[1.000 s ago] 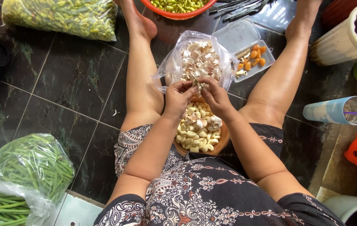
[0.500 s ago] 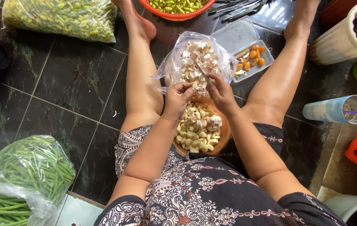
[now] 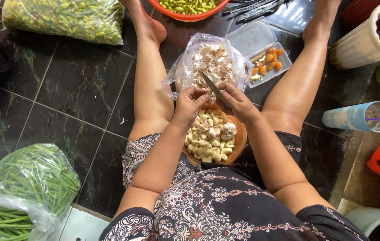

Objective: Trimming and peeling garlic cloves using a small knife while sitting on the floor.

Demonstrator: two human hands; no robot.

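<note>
I sit on a dark tiled floor with my legs spread. My right hand point(image 3: 238, 101) grips a small knife point(image 3: 210, 83), its blade pointing up and left. My left hand point(image 3: 189, 103) pinches a garlic clove right beside the blade. Below both hands, a brown wooden bowl point(image 3: 240, 142) rests between my thighs and holds several peeled garlic cloves point(image 3: 207, 143). Just beyond my hands lies a clear plastic bag point(image 3: 183, 73) full of garlic skins point(image 3: 214, 62).
A clear tray with small orange chillies point(image 3: 271, 60) lies at the right of the bag. An orange basin point(image 3: 185, 11) of green chillies, a bag of green chillies point(image 3: 65, 18), bags of green beans point(image 3: 25, 187), a blue cup point(image 3: 355, 117) and a white plant pot point(image 3: 368, 35) surround me.
The knife blade has swung up from over the bowl and now points toward the bag of skins. Both hands stay together above the bowl.
</note>
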